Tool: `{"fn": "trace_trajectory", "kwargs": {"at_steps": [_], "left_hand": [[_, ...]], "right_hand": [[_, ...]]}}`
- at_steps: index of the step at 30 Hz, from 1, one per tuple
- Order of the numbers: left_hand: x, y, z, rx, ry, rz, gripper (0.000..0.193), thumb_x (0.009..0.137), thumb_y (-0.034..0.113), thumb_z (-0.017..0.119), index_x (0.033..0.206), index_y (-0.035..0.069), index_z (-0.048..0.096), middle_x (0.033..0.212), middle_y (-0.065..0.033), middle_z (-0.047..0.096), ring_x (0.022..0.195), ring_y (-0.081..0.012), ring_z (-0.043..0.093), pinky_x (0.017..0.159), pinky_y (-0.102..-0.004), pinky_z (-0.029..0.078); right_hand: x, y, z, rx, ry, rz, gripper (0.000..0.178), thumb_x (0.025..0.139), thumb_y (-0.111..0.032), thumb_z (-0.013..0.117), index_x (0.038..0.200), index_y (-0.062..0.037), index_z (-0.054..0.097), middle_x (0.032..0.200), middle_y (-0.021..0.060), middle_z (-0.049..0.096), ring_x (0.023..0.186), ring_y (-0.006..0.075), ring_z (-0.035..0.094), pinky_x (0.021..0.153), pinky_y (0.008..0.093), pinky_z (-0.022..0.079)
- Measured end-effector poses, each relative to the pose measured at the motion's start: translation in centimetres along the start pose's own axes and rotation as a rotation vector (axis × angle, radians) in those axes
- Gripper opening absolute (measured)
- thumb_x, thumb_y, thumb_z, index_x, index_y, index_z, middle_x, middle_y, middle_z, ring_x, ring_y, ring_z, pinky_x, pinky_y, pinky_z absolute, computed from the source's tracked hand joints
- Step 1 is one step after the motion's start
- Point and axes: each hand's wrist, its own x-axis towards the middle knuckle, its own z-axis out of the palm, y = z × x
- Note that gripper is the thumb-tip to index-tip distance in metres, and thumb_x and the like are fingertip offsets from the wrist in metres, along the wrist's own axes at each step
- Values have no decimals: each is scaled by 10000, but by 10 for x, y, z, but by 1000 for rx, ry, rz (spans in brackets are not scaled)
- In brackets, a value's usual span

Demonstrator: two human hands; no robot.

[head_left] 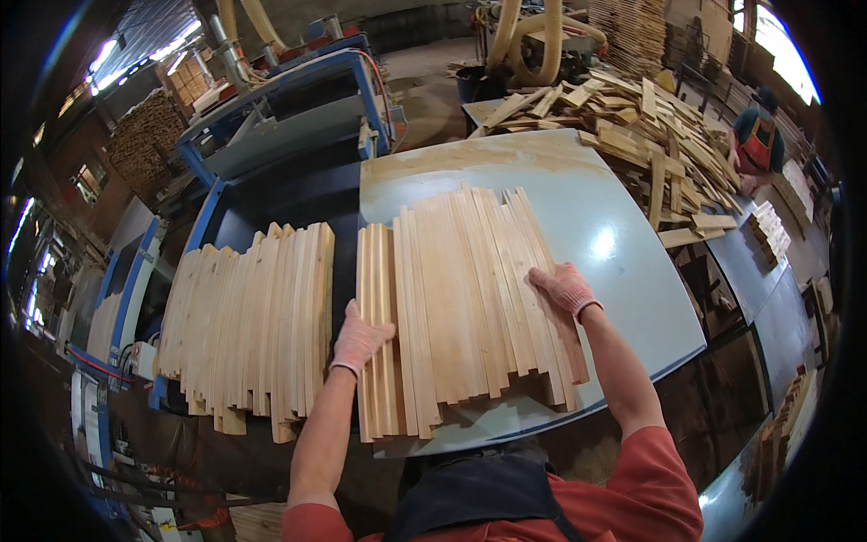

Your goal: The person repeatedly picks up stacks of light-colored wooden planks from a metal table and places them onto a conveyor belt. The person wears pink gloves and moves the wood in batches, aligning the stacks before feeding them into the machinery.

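Pale wooden strips (470, 298) lie side by side in a wide row with uneven ends, on a light grey-blue tabletop (623, 316). At the row's left edge, my left hand (361, 339), in a pinkish knit glove, has its thumb spread over a narrow group of strips (377, 271) and its fingers stretched along their side. A thin gap parts this group from the wider row. My right hand (566, 287), gloved alike, curls its fingers over the strips at the right edge. Its thumb is hard to make out.
Another row of strips (253, 316) lies left, on the dark bed of a blue-framed machine (370, 99). Beyond the table is a loose heap of boards (632, 135). A person (759, 135) in a red apron works at far right, near a stack of short pieces (769, 230).
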Motion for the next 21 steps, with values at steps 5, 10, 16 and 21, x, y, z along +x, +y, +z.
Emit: {"fn": "trace_trajectory", "kwargs": {"at_steps": [5,10,16,21], "left_hand": [[-21,53,-1,339,12,-126,1234,832,379,825,1748,58,63,1567,-268,546,1361,-374,636,1104,-446,553],[4,36,-32,642,212,-120,1102,901,413,714,1746,39,113,1492,-208,604,1228,-333,706,925,-440,628],[19,3,-45,966,69,-124,1029,964,413,638,1746,28,91,1809,-230,148,1676,-361,151,1351,-514,111],[28,-28,-46,852,74,-79,1037,976,443,637,1736,-6,91,1823,-233,88,1696,-373,59,1362,-520,25]], "right_hand": [[1,11,-4,50,13,38,690,933,-649,720,1173,-7,798,995,218,796,904,345,778,905,458,594],[5,10,3,12,9,7,748,924,-674,720,1150,35,794,986,240,788,909,356,779,910,463,592],[17,27,10,84,48,51,662,924,-573,764,1112,61,788,896,171,784,813,243,751,825,419,593],[10,7,13,94,6,55,756,931,-574,768,1373,34,690,1147,203,779,1014,312,754,968,441,578]]}}
